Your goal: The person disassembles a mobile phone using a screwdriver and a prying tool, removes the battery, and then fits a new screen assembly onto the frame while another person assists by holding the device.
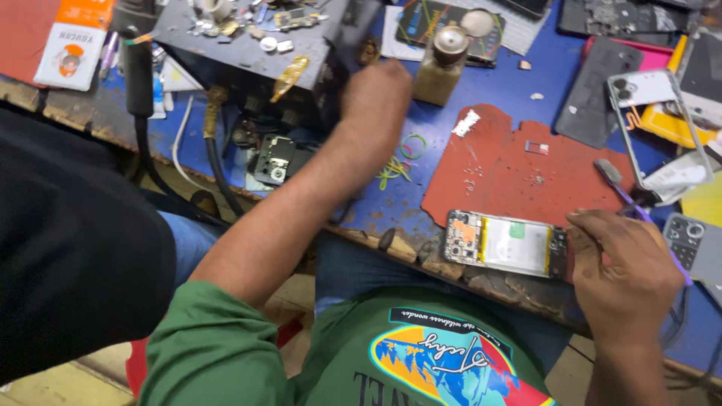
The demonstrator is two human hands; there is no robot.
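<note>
Your right hand [628, 271] rests on the end of the opened phone [505, 244], which lies back-off at the near edge of the bench [421, 199], half on the red mat [519, 169]. Your left hand [376, 94] reaches up toward the far side, blurred, beside the grey metal box [241, 45] strewn with small parts; what its grip encloses cannot be made out. A brown capped bottle [442, 64] stands just right of that hand. Phone covers [654, 113] lie at the bench's right edge.

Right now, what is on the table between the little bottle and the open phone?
Head view: a red mat lies between bottle and phone.
</note>
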